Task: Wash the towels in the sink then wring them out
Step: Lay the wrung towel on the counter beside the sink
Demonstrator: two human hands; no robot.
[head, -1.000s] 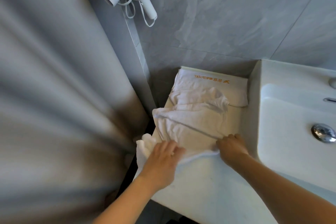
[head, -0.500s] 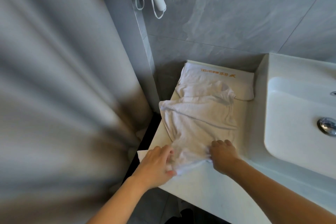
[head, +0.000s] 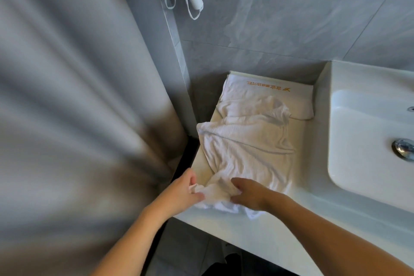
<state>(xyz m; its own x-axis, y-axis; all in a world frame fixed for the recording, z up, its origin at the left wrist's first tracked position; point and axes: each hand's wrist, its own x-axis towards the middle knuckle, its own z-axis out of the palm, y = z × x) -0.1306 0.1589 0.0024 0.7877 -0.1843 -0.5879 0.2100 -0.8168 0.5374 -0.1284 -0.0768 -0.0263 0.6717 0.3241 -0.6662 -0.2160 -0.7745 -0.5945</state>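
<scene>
The left hand pinches the near corner of the white towel at the bench edge; just right of those fingers, the right hand seems to clutch the bunched hem, though its fingertips are hidden. Beyond both lies the folded towel; the sink is far right. A careless lift could drag that folded one off.

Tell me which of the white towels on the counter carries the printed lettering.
The folded towel at the back by the wall, with orange hotel lettering along its far edge. The crumpled towel in front, which both hands are gathering, shows none.
</scene>
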